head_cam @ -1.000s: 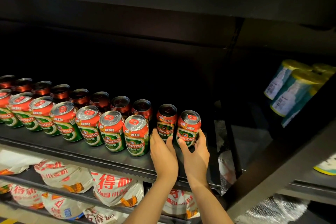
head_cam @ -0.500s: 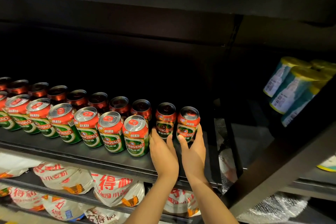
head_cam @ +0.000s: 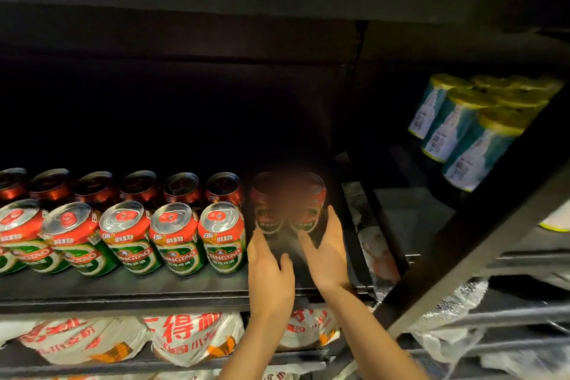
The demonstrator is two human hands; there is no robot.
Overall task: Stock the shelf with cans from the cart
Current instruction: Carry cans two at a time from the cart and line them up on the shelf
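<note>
A dark shop shelf [head_cam: 129,290] at about chest height, seen from just in front. Two rows of red and green beer cans run along it from the left: a near row [head_cam: 172,237] and a far row [head_cam: 182,191] tucked behind in shadow. At the right end of the far row stand the two newest cans [head_cam: 290,210], upright and side by side, blurred but readable as the same brand.

A person's two bare arms reach up from below. A second ago both hands were wrapped round these two cans, sliding them back. Now the cans sit deeper, level with the far row, and the hands have come off them. The left hand [head_cam: 270,271] is flat and relaxed, fingers straight, fingertips just short of the left can. The right hand [head_cam: 327,247] is spread wide, its fingers beside and just touching the right can's base, or very near it; the blur makes that hard to tell. Neither hand holds anything.

That reads as this pair being placed and the far row filled to its right end. In front of the pair, the near row has a bare gap, likely the next spot to fill. The cart is not in view.

Below are white snack bags [head_cam: 185,339] with red lettering. To the right, past a black upright, stand teal canisters [head_cam: 462,133] with yellow lids.
</note>
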